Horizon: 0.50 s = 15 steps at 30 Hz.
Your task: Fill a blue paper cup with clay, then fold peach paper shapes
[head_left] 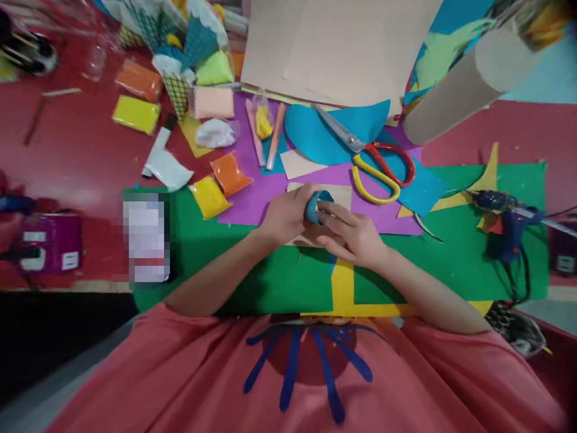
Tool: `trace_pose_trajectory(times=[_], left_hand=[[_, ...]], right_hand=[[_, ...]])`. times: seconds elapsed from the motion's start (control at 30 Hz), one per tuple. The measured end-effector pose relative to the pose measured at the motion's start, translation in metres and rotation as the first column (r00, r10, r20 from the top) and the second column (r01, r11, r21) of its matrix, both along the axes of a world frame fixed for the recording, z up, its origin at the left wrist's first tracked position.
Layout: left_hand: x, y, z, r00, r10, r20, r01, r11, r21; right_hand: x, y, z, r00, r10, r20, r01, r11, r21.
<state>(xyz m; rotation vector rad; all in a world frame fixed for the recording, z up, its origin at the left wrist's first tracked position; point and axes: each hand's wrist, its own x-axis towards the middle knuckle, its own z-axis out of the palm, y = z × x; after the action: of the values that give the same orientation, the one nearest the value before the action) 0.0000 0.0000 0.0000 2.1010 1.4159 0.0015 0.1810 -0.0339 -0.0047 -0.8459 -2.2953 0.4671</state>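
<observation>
Between my hands is a small blue paper ring [312, 208], curled like a short tube. My left hand [290, 211] is closed around its left side. The fingers of my right hand [354, 233] reach to the ring's right side and partly into its opening, with the thumb held apart below. Under both hands lies a beige piece of card [342, 195], resting on purple paper [243, 204] and a green sheet [270, 282]. Just beyond my right hand are scissors [360, 147] with one red and one yellow handle, lying on blue paper [302, 135].
Packets of coloured clay [135, 114] and paper cones [175, 84] lie at the back left. Large beige sheets [338, 48] and a beige paper roll [464, 90] are at the back. A glue gun [514, 231] with its cord lies right, a blurred-out phone-like object [148, 240] left.
</observation>
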Motion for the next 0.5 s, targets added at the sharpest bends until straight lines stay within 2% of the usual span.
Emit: trace_pose_trajectory(times=[0.17, 0.27, 0.37, 0.5], left_hand=[[0.001, -0.0039, 0.0028, 0.995, -0.041, 0.096, 0.037, 0.999, 0.04], [0.0029, -0.0036, 0.0027, 0.996, -0.016, 0.092, 0.013, 1.0, 0.025], [0.0031, -0.0021, 0.0001, 0.995, 0.027, 0.096, -0.029, 0.999, 0.019], [-0.0006, 0.0, -0.0064, 0.985, 0.048, 0.163, -0.057, 0.997, 0.054]], right_hand=[[0.0008, -0.0008, 0.0027, 0.999, -0.032, -0.025, 0.031, 0.999, -0.024], [0.0006, -0.0011, 0.0032, 0.999, -0.052, -0.011, 0.052, 0.998, 0.034], [0.0021, -0.0008, 0.0011, 1.0, -0.018, -0.002, 0.019, 0.995, 0.094], [0.0047, 0.0001, -0.002, 1.0, 0.009, 0.006, -0.01, 0.997, 0.074]])
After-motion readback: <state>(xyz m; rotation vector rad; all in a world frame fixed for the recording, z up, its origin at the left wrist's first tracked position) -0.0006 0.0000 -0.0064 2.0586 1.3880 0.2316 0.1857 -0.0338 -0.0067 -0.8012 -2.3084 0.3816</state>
